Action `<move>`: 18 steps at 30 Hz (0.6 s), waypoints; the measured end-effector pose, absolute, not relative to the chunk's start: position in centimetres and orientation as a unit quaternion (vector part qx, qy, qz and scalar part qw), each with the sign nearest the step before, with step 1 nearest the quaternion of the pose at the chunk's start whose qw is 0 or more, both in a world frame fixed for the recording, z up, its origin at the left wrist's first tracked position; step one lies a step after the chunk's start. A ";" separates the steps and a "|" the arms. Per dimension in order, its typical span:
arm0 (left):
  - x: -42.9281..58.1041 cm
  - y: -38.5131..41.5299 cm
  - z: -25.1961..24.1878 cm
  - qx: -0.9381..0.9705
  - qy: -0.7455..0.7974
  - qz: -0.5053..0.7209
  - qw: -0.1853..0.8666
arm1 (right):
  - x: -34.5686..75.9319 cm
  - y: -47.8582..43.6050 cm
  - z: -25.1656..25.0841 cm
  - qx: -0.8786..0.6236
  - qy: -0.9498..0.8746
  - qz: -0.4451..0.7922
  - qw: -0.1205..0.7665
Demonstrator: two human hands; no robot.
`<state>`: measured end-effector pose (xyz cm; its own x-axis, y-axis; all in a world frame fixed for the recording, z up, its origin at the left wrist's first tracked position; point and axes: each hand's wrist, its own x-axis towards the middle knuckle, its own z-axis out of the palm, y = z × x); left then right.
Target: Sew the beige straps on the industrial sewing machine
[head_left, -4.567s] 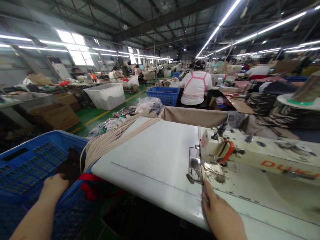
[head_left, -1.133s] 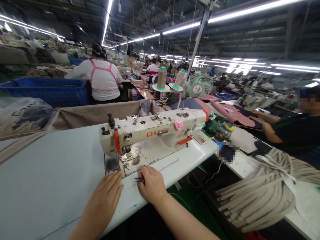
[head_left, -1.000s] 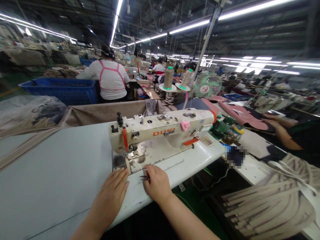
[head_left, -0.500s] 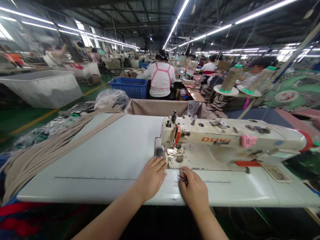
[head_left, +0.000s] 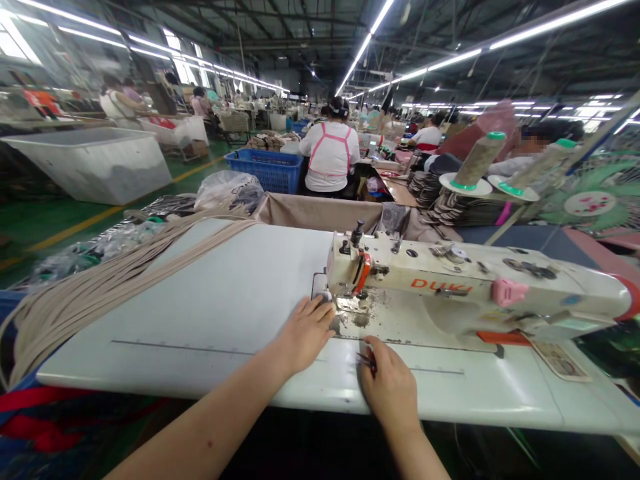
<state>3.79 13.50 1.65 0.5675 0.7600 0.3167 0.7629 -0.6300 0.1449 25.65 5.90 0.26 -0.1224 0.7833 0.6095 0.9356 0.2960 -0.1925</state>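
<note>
My left hand (head_left: pixel 306 333) lies flat beside the needle area of a white sewing machine (head_left: pixel 450 280), fingers stretched out. Its fingertips touch the dark slide plate (head_left: pixel 320 288) left of the presser foot (head_left: pixel 353 304), and nothing shows in its grasp. Close to the front edge of the machine bed, my right hand (head_left: pixel 391 383) is curled around small dark thread snips (head_left: pixel 367 361). Their pointed tips poke out to the left, while the rest is hidden in the palm. Both hands rest over the pale sewing table (head_left: pixel 225 280).
Long beige fabric strips (head_left: pixel 125 280) hang over the table's left side. Behind stand a fabric-lined bin (head_left: pixel 315 210), a blue basket (head_left: pixel 265 170) and a seated person (head_left: pixel 333 153). Thread cones (head_left: pixel 477 160) and a green fan (head_left: pixel 590 200) are at the right.
My left hand has slid slightly forward, its fingertips now over the slide plate. My right hand keeps the snips in nearly the same spot. The whole view has shifted a little.
</note>
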 end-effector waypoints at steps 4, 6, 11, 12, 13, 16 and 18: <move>3.9 14.1 1.7 -0.884 -0.435 -0.170 -0.011 | 25.7 5.9 0.2 -0.577 -0.740 -0.124 0.322; 3.9 14.3 1.7 -0.883 -0.437 -0.171 -0.015 | 25.8 6.0 0.1 -0.578 -0.741 -0.121 0.319; 3.9 14.5 1.7 -0.882 -0.434 -0.182 -0.024 | 25.8 5.9 0.1 -0.580 -0.743 -0.121 0.312; 3.8 14.5 1.8 -0.882 -0.434 -0.184 -0.028 | 25.8 5.9 0.1 -0.581 -0.742 -0.121 0.312; 3.7 14.6 1.8 -0.881 -0.433 -0.187 -0.034 | 25.8 5.9 0.1 -0.581 -0.742 -0.121 0.311; 3.3 15.6 1.7 -0.882 -0.416 -0.207 -0.076 | 25.7 5.8 0.1 -0.585 -0.739 -0.118 0.312; 2.9 17.1 1.5 -0.879 -0.402 -0.231 -0.107 | 25.7 5.8 0.0 -0.585 -0.738 -0.119 0.314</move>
<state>2.89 17.10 1.47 0.5695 0.7569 0.3206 0.6578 -0.6535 0.3745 25.74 5.83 0.04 -0.1180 0.7895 0.6023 0.9385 0.2869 -0.1921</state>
